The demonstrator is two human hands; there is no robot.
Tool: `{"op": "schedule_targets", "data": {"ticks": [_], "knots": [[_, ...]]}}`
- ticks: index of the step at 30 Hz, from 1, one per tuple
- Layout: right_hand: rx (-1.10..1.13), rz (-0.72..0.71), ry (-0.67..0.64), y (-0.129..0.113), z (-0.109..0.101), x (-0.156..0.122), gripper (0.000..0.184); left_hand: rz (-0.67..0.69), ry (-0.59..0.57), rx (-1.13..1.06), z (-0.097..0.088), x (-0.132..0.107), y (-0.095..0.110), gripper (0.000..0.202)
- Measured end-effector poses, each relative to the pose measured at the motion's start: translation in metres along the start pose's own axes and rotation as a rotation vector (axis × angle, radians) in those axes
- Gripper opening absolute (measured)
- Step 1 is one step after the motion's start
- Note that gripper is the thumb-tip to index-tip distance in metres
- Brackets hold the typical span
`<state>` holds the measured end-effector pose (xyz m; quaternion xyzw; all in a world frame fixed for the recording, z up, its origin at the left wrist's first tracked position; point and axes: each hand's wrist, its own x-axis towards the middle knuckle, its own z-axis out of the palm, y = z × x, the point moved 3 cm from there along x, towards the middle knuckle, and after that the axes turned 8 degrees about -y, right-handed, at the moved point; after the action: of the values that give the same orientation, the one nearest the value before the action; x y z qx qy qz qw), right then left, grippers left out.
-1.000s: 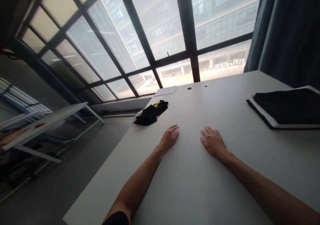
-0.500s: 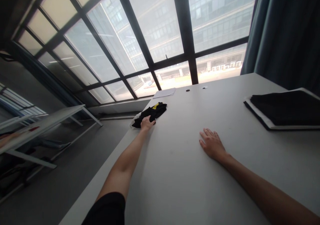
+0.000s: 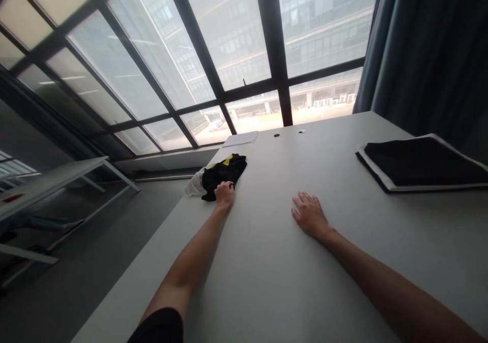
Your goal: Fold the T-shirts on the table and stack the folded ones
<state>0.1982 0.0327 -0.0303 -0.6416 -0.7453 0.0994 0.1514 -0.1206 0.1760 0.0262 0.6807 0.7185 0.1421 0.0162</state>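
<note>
A crumpled black cloth with a yellow patch [image 3: 223, 172] lies near the left edge of the grey table [image 3: 267, 261], with a white piece beside it at the edge. My left hand [image 3: 224, 193] reaches out to it, fingers curled onto its near side. Flat on the tabletop in the middle rests my right hand [image 3: 308, 215], fingers spread and holding nothing.
A folded black garment on a white-edged board [image 3: 419, 164] sits at the right. A white sheet of paper [image 3: 241, 138] lies at the far edge near two cable holes. Big windows stand behind, a dark curtain hangs at the right, another table [image 3: 49, 180] stands to the left.
My left hand went from flat on the table out to the black cloth and closed its fingers on it. My right hand stayed flat in place.
</note>
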Motion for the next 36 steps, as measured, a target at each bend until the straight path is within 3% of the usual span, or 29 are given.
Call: {"op": "schedule_targets", "data": {"ticks": [7,10,12,14,17,20,25,29,33,36], "knots": [[0.082,0.018,0.027,0.001,-0.006,0.001,0.046,0.385,-0.154,-0.212,0.032,-0.078,0.095,0.023],[0.178,0.031,0.11,0.003,-0.015,0.002,0.044,0.659,-0.286,-0.424,0.024,-0.108,0.127,0.025],[0.234,-0.006,0.167,0.004,-0.02,0.001,0.043,0.773,-0.301,-0.545,0.01,-0.114,0.136,0.026],[0.27,-0.099,0.198,0.001,-0.024,-0.001,0.043,0.74,-0.191,-0.548,-0.003,-0.104,0.132,0.027],[0.28,-0.313,0.178,-0.011,-0.027,-0.008,0.045,0.502,-0.017,-0.312,-0.01,-0.075,0.108,0.029],[0.239,-0.492,0.1,-0.027,-0.028,-0.015,0.047,0.284,-0.036,-0.033,0.006,-0.054,0.079,0.036],[0.153,-0.636,-0.049,-0.043,-0.026,-0.022,0.052,0.259,-0.129,0.052,0.041,-0.06,0.068,0.047],[0.126,-0.517,-0.113,-0.037,-0.018,-0.018,0.047,0.3,-0.187,0.121,0.049,-0.075,0.079,0.049],[0.091,-0.273,-0.009,-0.018,-0.021,-0.009,0.042,0.378,-0.222,0.105,0.042,-0.092,0.094,0.059],[0.071,-0.123,0.054,0.005,-0.03,-0.001,0.04,0.442,-0.33,0.065,0.037,-0.114,0.108,0.069]]}}
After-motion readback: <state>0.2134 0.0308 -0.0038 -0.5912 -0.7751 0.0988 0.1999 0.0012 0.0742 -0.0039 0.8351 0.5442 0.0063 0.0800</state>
